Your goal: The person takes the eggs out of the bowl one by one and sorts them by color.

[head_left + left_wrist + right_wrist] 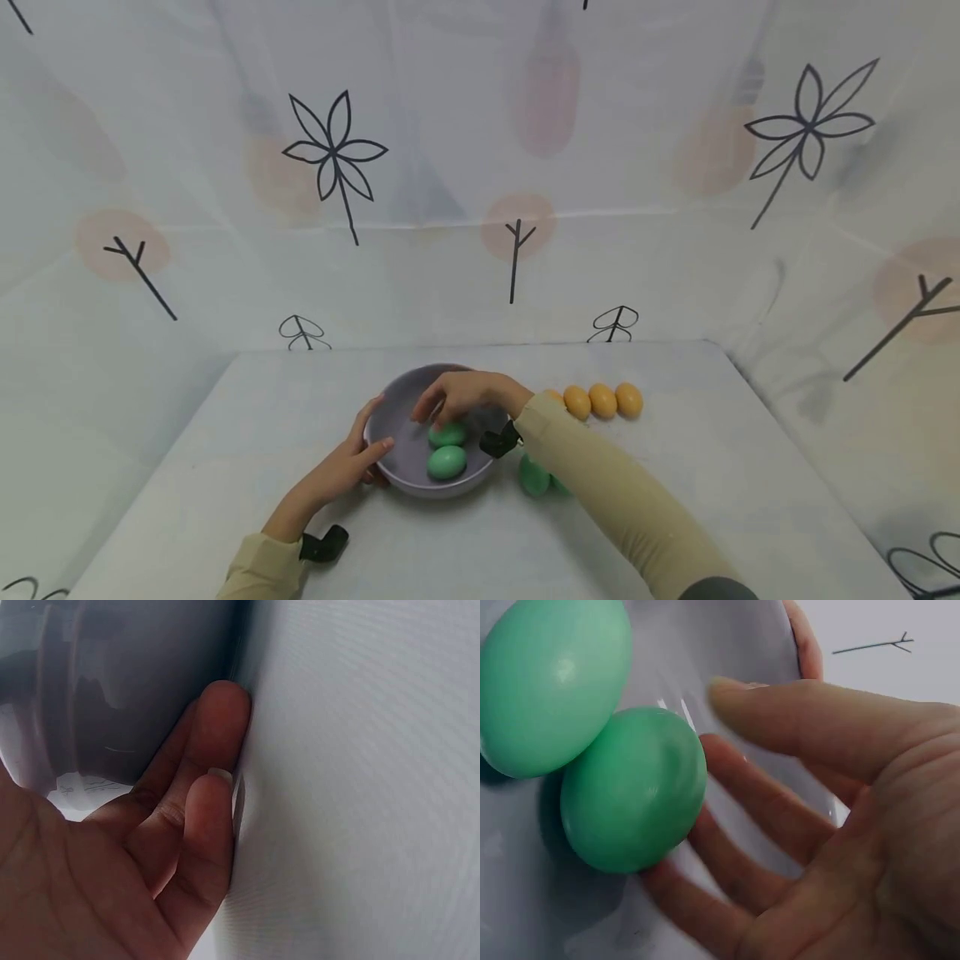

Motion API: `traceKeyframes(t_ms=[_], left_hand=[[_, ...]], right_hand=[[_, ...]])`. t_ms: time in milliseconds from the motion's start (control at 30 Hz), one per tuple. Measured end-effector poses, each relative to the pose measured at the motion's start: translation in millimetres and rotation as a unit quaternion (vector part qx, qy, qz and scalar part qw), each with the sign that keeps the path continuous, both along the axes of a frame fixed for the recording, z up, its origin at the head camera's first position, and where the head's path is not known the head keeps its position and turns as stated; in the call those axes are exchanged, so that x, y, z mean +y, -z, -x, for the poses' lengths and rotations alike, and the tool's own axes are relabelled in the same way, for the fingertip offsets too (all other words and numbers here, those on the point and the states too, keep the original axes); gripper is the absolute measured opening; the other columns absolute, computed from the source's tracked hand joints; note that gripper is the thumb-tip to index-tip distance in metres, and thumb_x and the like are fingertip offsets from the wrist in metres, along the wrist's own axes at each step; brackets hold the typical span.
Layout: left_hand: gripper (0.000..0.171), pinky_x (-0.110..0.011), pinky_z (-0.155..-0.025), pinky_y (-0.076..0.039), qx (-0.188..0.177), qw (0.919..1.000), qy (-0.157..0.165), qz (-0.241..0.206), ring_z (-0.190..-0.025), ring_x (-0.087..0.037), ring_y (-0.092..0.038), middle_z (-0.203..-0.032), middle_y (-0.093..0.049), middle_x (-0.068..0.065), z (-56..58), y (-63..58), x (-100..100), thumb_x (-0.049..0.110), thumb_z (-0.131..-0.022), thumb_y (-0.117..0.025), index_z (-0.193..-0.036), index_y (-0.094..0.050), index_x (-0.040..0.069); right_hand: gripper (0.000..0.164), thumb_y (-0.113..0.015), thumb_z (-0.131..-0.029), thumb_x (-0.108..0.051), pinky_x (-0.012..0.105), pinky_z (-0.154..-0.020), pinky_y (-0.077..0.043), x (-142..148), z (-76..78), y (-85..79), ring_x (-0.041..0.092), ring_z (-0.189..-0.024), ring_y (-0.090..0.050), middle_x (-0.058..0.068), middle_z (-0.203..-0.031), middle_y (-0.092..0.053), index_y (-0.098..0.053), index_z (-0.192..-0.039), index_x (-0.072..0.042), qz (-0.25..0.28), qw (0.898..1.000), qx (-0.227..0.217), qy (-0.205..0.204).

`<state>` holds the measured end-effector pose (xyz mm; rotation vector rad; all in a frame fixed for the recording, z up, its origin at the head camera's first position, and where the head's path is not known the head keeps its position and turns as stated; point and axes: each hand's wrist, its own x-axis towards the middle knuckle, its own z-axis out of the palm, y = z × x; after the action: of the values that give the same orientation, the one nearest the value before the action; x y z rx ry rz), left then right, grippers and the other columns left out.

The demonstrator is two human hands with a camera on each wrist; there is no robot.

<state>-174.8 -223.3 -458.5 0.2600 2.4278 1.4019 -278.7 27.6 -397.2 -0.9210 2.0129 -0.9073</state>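
A grey-purple bowl (412, 467) stands on the white table with two green eggs inside. My left hand (347, 467) holds its left side, the thumb over the rim and the fingers low against the outside; the left wrist view shows those fingers (184, 750) under the bowl's curved wall. Over the bowl's inside is my right hand (465, 396). In the right wrist view, its spread fingers lie beside the darker green egg (634, 791), fingertips at or touching its side, and the thumb stays apart from it. The lighter green egg (555, 682) rests against the darker one.
Several yellow eggs (602, 401) form a row on the table right of the bowl. Nearer, more green eggs (534, 477) lie partly hidden behind my right sleeve (607, 492). A patterned white cloth (450, 283) hangs behind the table.
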Motion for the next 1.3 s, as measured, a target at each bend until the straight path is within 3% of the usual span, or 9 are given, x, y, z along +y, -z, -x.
traceKeyframes(t_ms=[167,333,667,933,1167,1300], left_hand=[[0.075,-0.038,-0.072,-0.048,0.005,1.0,0.003,-0.001,-0.077,-0.025,-0.066,-0.091,-0.062,-0.015,1.1,0.7,-0.5,0.041,-0.104,-0.05,-0.158,0.001,0.034],[0.074,-0.038,-0.072,-0.048,0.004,1.0,0.003,-0.002,-0.077,-0.025,-0.065,-0.09,-0.061,-0.015,1.3,1.5,-0.4,0.04,-0.104,-0.05,-0.158,0.001,0.033],[0.074,-0.038,-0.072,-0.048,0.006,1.0,0.0,0.002,-0.076,-0.025,-0.065,-0.091,-0.06,-0.016,2.0,2.9,0.2,0.038,-0.104,-0.05,-0.158,0.0,0.033],[0.074,-0.038,-0.072,-0.048,0.005,1.0,-0.001,0.007,-0.077,-0.024,-0.064,-0.091,-0.059,-0.015,2.2,2.0,-0.4,0.04,-0.104,-0.05,-0.158,0.0,0.033],[0.073,-0.038,-0.072,-0.048,0.003,1.0,0.002,0.006,-0.078,-0.024,-0.065,-0.094,-0.06,-0.015,1.9,0.9,0.0,0.039,-0.104,-0.049,-0.158,0.0,0.033],[0.074,-0.038,-0.071,-0.048,0.002,1.0,0.003,0.005,-0.077,-0.024,-0.065,-0.092,-0.06,-0.015,1.8,0.7,-0.7,0.039,-0.104,-0.05,-0.158,0.0,0.033]], right_hand=[[0.042,-0.075,-0.085,-0.001,0.029,-0.094,-0.045,1.1,-1.0,0.4,0.015,-0.118,-0.058,-0.004,-0.119,-0.068,-0.069,-0.126,-0.011,-0.039,0.999,0.017,-0.003],[0.042,-0.075,-0.083,0.0,0.029,-0.094,-0.045,1.8,-0.5,2.2,0.019,-0.12,-0.057,-0.005,-0.117,-0.067,-0.07,-0.124,-0.011,-0.043,0.999,0.022,-0.002],[0.042,-0.08,-0.08,-0.006,0.028,-0.087,-0.05,3.6,-0.2,3.9,0.008,-0.109,-0.06,-0.004,-0.117,-0.068,-0.072,-0.121,-0.009,-0.057,0.998,-0.007,0.02],[0.042,-0.078,-0.081,-0.012,0.03,-0.09,-0.048,5.6,-0.8,1.7,0.009,-0.107,-0.06,-0.004,-0.121,-0.067,-0.072,-0.122,-0.012,-0.043,0.998,0.033,0.042],[0.041,-0.072,-0.088,-0.01,0.039,-0.089,-0.051,8.0,0.2,-2.4,0.016,-0.112,-0.06,0.004,-0.129,-0.062,-0.067,-0.128,-0.009,0.016,0.996,-0.049,0.078],[0.04,-0.071,-0.09,-0.011,0.043,-0.088,-0.052,12.0,1.0,-6.4,0.018,-0.111,-0.061,0.003,-0.128,-0.063,-0.066,-0.13,-0.009,0.036,0.993,-0.07,0.088]])
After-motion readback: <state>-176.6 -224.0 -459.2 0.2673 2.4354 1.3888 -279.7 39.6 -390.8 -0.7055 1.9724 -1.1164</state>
